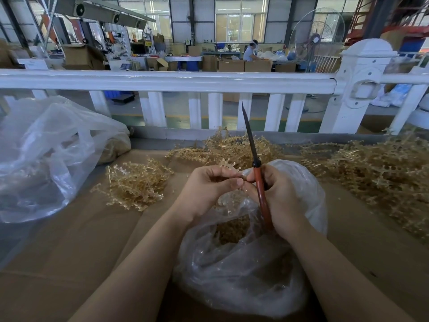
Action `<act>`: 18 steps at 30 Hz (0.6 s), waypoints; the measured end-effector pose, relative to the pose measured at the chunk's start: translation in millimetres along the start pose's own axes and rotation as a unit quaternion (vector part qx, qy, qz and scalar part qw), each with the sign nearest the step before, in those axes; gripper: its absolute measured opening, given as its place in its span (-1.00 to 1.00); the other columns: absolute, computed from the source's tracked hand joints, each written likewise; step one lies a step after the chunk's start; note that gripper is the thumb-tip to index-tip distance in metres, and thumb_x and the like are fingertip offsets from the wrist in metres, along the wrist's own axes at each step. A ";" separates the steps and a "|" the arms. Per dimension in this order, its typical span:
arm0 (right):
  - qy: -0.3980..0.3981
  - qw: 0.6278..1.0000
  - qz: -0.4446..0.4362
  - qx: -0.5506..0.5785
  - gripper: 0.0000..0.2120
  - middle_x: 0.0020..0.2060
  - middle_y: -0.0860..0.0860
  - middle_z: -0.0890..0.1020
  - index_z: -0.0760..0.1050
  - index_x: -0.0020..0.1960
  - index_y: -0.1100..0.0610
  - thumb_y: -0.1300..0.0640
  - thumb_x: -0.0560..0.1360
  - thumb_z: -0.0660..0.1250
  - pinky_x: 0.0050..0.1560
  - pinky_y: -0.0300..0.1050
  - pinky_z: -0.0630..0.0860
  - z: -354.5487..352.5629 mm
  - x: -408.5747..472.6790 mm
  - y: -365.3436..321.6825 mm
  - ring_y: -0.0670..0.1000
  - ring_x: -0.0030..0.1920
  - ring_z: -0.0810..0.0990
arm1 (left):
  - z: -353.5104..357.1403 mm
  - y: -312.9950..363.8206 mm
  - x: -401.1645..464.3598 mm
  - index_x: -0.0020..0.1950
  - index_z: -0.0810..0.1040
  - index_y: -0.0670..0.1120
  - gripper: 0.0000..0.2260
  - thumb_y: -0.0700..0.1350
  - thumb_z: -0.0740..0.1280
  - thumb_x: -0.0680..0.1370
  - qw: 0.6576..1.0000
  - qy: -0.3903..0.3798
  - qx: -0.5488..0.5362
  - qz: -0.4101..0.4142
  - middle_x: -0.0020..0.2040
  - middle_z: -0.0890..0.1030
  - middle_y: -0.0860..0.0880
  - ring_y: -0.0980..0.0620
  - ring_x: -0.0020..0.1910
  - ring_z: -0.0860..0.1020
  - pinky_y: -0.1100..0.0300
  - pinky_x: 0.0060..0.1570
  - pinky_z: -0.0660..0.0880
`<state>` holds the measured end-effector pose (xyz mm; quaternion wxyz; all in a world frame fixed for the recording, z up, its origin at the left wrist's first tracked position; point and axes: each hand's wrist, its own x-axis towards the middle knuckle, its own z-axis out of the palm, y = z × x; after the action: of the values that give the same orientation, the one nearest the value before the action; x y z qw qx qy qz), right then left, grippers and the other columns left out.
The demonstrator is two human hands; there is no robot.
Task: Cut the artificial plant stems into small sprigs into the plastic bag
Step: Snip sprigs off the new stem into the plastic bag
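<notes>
My left hand point(210, 189) pinches a small tan plastic sprig point(228, 167) above the open clear plastic bag point(243, 270). My right hand point(281, 196) is closed around the red handle of the scissors point(260, 187), whose dark blades point up and away, shut together. The two hands touch at the fingertips over the bag's mouth. Cut tan sprigs lie inside the bag point(232, 231). Uncut tan stems lie in heaps: one left of my hands point(134, 182), one behind them point(232, 147), a large one at the right point(380, 173).
Brown cardboard point(69, 240) covers the worktop. A big crumpled clear bag point(46, 159) with tan pieces sits at the left. A white railing point(167, 81) runs along the table's far edge, with a workshop, boxes and a seated person point(250, 52) beyond.
</notes>
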<state>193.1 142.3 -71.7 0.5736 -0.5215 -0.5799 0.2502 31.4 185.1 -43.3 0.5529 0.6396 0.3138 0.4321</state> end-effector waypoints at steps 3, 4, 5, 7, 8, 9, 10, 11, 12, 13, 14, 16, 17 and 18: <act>0.018 1.000 0.004 -0.012 -0.80 -0.28 -0.26 0.65 0.53 -0.11 -0.08 0.16 0.49 0.51 -0.26 -0.40 0.50 0.8 0.6 0.0 -0.25 -0.26 0.62 | -0.5 0.7 -0.7 -0.22 0.70 -0.07 -0.86 -0.28 0.46 0.48 1.000 -0.015 -0.009 0.010 -0.21 0.69 -0.01 0.13 -0.19 0.62 0.32 -0.09 0.50; 0.029 0.999 0.003 -0.023 -0.81 -0.25 -0.28 0.64 0.53 -0.10 -0.08 0.14 0.48 0.52 -0.25 -0.43 0.49 1.1 0.9 -0.6 -0.27 -0.23 0.61 | -0.7 0.6 -0.8 -0.24 0.70 -0.05 -0.84 -0.26 0.45 0.49 1.000 -0.008 -0.011 0.015 -0.23 0.67 0.00 0.13 -0.20 0.59 0.32 -0.10 0.49; 0.042 0.998 0.003 -0.037 -0.82 -0.22 -0.31 0.63 0.52 -0.09 -0.09 0.09 0.48 0.52 -0.25 -0.43 0.49 1.2 1.0 -1.4 -0.28 -0.20 0.61 | -1.6 -0.4 -0.1 -0.24 0.69 -0.07 -0.85 -0.24 0.44 0.51 1.000 0.008 -0.006 0.020 -0.24 0.66 0.00 0.13 -0.22 0.57 0.33 -0.11 0.48; 0.066 0.995 0.012 -0.076 -0.78 -0.17 -0.36 0.61 0.51 -0.08 -0.11 -0.13 0.43 0.51 -0.21 -0.38 0.48 0.7 0.5 -3.0 -0.30 -0.14 0.59 | -3.7 -1.4 1.6 -0.19 0.66 -0.16 -0.88 -0.21 0.42 0.54 0.999 0.044 0.009 0.031 -0.23 0.63 -0.03 0.12 -0.20 0.54 0.35 -0.12 0.48; 0.074 0.993 0.017 -0.094 -0.69 -0.17 -0.38 0.60 0.49 -0.08 -0.12 -0.29 0.37 0.47 -0.19 -0.35 0.45 -0.1 0.0 -3.5 -0.30 -0.13 0.58 | -4.6 -1.6 2.5 -0.18 0.65 -0.16 -0.88 -0.20 0.40 0.56 0.998 0.055 0.012 0.037 -0.21 0.63 -0.03 0.11 -0.18 0.55 0.35 -0.10 0.49; 0.079 0.990 0.021 -0.111 -0.58 -0.19 -0.39 0.59 0.48 -0.09 -0.13 -0.42 0.30 0.39 -0.19 -0.34 0.42 -1.0 -0.8 -4.0 -0.30 -0.14 0.57 | -5.8 -1.9 3.2 -0.19 0.65 -0.13 -0.86 -0.20 0.39 0.57 0.997 0.062 0.010 0.041 -0.20 0.64 -0.02 0.11 -0.16 0.57 0.35 -0.06 0.50; 0.081 0.988 0.022 -0.130 -0.51 -0.21 -0.37 0.59 0.46 -0.09 -0.13 -0.50 0.25 0.33 -0.21 -0.34 0.40 -2.1 -1.1 -3.4 -0.29 -0.15 0.57 | -7.0 -1.9 3.4 -0.19 0.66 -0.08 -0.84 -0.21 0.38 0.57 0.997 0.067 0.007 0.045 -0.19 0.66 -0.01 0.12 -0.13 0.59 0.34 -0.03 0.52; 0.079 0.985 0.019 -0.151 -0.49 -0.22 -0.32 0.60 0.45 -0.08 -0.13 -0.53 0.26 0.32 -0.22 -0.34 0.40 -2.9 -1.2 -1.7 -0.27 -0.16 0.57 | -7.8 -2.2 3.6 -0.19 0.66 -0.05 -0.83 -0.21 0.38 0.58 0.996 0.071 0.005 0.047 -0.17 0.68 0.00 0.11 -0.11 0.61 0.34 0.00 0.53; 0.076 0.981 0.015 -0.175 -0.51 -0.22 -0.26 0.61 0.45 -0.07 -0.12 -0.50 0.30 0.34 -0.22 -0.31 0.41 -3.3 -1.0 0.8 -0.24 -0.16 0.58 | -8.6 -2.3 3.6 -0.19 0.66 -0.03 -0.82 -0.21 0.38 0.58 0.996 0.077 0.005 0.049 -0.15 0.69 -0.01 0.11 -0.09 0.62 0.34 0.01 0.54; 0.075 0.976 0.010 -0.203 -0.55 -0.22 -0.22 0.60 0.45 -0.05 -0.11 -0.46 0.35 0.38 -0.23 -0.28 0.42 -3.4 -1.0 3.4 -0.22 -0.17 0.58 | -9.2 -2.4 3.8 -0.19 0.66 -0.02 -0.82 -0.21 0.37 0.58 0.995 0.083 0.009 0.052 -0.15 0.69 0.00 0.12 -0.09 0.62 0.35 -0.01 0.54; 0.074 0.970 0.002 -0.232 -0.57 -0.23 -0.20 0.59 0.43 -0.05 -0.11 -0.42 0.38 0.39 -0.25 -0.26 0.43 -3.4 -1.0 5.3 -0.20 -0.19 0.57 | -9.3 -2.3 3.9 -0.18 0.65 -0.03 -0.82 -0.21 0.37 0.59 0.994 0.088 0.015 0.056 -0.18 0.68 0.02 0.15 -0.11 0.62 0.38 -0.04 0.52; 0.070 0.955 -0.018 -0.287 -0.54 -0.25 -0.20 0.55 0.39 -0.07 -0.11 -0.47 0.36 0.33 -0.28 -0.25 0.40 -2.6 -1.6 6.2 -0.20 -0.22 0.53 | -9.4 -2.4 4.8 -0.19 0.62 -0.06 -0.82 -0.21 0.35 0.60 0.993 0.095 0.032 0.065 -0.27 0.64 0.10 0.22 -0.21 0.57 0.43 -0.12 0.48; 0.064 0.949 -0.024 -0.308 -0.50 -0.24 -0.22 0.54 0.38 -0.06 -0.11 -0.52 0.33 0.28 -0.27 -0.25 0.40 -2.0 -2.0 5.4 -0.20 -0.21 0.52 | -9.3 -2.7 5.1 -0.19 0.60 -0.08 -0.82 -0.22 0.34 0.60 0.992 0.096 0.039 0.069 -0.30 0.61 0.13 0.25 -0.24 0.55 0.44 -0.15 0.46; 0.058 0.944 -0.025 -0.323 -0.46 -0.21 -0.23 0.54 0.38 -0.04 -0.10 -0.54 0.31 0.25 -0.25 -0.24 0.42 -1.6 -1.9 4.6 -0.19 -0.18 0.52 | -9.4 -2.8 5.3 -0.18 0.60 -0.10 -0.83 -0.23 0.34 0.60 0.992 0.096 0.045 0.071 -0.32 0.59 0.15 0.26 -0.26 0.53 0.45 -0.16 0.45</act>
<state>195.7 141.7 -76.2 0.4137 -0.6776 -0.6081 0.0044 25.5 194.4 -44.8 0.4590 0.6402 0.3381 0.5149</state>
